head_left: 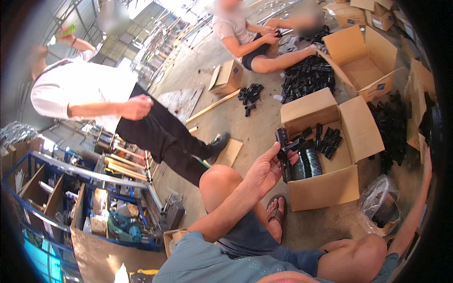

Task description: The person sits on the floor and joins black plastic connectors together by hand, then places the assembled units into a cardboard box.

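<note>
My left hand (268, 170) is closed around a black T-shaped plastic pipe fitting (284, 153), held up over the near left edge of an open cardboard box (325, 191). Inside that box lie more black fittings (330, 143) and a ribbed grey, coil-like stack (311, 162). My right forearm (415, 203) stretches up along the right rim of the picture, toward a carton (415, 111) and a heap of black parts (389, 127). The fingers of my right hand are lost at the dark edge, so their state does not show.
A clear plastic bag (380, 205) sits right of the box. Beyond lies a large black heap (306, 78) with a seated person (240, 40) beside it and another open carton (358, 61). Someone in white (89, 94) stands at left, near a blue-framed shelf (80, 207).
</note>
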{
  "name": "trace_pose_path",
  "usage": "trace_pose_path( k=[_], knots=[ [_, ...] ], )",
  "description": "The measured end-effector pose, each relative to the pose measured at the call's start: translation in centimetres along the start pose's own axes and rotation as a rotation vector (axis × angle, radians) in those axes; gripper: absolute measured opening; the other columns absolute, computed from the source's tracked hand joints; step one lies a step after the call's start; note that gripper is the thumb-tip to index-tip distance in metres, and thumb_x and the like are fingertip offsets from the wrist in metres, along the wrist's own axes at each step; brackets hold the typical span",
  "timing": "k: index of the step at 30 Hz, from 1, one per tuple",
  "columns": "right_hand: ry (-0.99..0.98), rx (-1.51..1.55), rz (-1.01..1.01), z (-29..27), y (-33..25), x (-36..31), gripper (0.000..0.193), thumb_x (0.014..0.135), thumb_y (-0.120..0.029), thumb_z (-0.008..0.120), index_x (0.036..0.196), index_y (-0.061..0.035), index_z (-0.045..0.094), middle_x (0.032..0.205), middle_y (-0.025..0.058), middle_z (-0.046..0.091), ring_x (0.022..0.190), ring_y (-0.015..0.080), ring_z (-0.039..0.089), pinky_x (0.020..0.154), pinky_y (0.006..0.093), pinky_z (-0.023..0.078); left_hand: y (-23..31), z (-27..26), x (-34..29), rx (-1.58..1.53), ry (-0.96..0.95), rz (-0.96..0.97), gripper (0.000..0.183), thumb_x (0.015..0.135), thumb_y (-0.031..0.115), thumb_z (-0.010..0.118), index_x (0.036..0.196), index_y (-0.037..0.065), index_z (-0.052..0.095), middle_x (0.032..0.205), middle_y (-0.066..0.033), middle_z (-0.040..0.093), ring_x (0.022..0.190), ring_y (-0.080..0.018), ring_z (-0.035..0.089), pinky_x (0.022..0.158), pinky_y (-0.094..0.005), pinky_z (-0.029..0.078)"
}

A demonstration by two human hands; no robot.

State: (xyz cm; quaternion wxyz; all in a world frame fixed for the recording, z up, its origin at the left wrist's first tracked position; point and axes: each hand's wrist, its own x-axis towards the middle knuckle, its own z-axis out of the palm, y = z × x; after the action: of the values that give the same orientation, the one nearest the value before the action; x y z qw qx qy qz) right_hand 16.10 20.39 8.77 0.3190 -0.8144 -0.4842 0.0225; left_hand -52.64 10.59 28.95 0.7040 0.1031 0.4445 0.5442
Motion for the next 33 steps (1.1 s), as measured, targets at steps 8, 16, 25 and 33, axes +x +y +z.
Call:
trace_pose_path(
  k=[8, 16, 25, 33],
  knots=[
    [-0.11, 0.104, 0.118, -3.2, 0.8, -4.4, 0.041, 0.088, -0.037, 0.078, 0.108, -0.0011, 0.074, 0.095, 0.0082, 0.073, 0.089, 0.02, 0.069, 0.078, 0.0317, 0.053, -0.1, 1.6, 4.4, 0.126, -0.108, 0.048, 0.043, 0.107, 0.031, 0.047, 0.13, -0.005, 0.054, 0.122, -0.0222, 0.066, 0.11, -0.0323, 0.067, 0.1, -0.047, 0.055],
    [-0.522, 1.696, 0.486, -3.0, -22.3, -26.5, 0.045, 0.101, -0.028, 0.062, 0.133, 0.0033, 0.059, 0.113, 0.01, 0.07, 0.098, 0.0143, 0.065, 0.09, 0.0289, 0.053, -8.4, 4.6, 6.7, -0.09, 0.058, -0.008, 0.035, 0.102, 0.022, 0.059, 0.123, -0.007, 0.054, 0.117, -0.0238, 0.066, 0.11, -0.0354, 0.067, 0.098, -0.0492, 0.059],
    [-0.549, 1.182, 0.266, 1.5, -29.6, -28.7, 0.033, 0.097, -0.027, 0.07, 0.106, 0.0046, 0.073, 0.088, 0.0049, 0.073, 0.081, 0.0079, 0.062, 0.073, 0.0255, 0.051, -16.5, 6.5, 7.5, 0.214, -0.061, 0.114, 0.012, 0.098, 0.016, 0.068, 0.106, 0.006, 0.07, 0.09, -0.0008, 0.071, 0.08, -0.0107, 0.064, 0.074, -0.0259, 0.051],
    [-0.77, 0.892, 0.164, 1.5, -28.1, -30.2, 0.032, 0.095, -0.027, 0.071, 0.1, 0.0049, 0.074, 0.077, 0.0026, 0.07, 0.07, 0.0066, 0.058, 0.063, 0.0274, 0.049, -20.6, 4.0, 7.0, 0.296, -0.128, 0.131, 0.017, 0.097, 0.014, 0.07, 0.112, 0.006, 0.069, 0.096, -0.0005, 0.071, 0.081, -0.0083, 0.064, 0.07, -0.023, 0.049]
  ],
)
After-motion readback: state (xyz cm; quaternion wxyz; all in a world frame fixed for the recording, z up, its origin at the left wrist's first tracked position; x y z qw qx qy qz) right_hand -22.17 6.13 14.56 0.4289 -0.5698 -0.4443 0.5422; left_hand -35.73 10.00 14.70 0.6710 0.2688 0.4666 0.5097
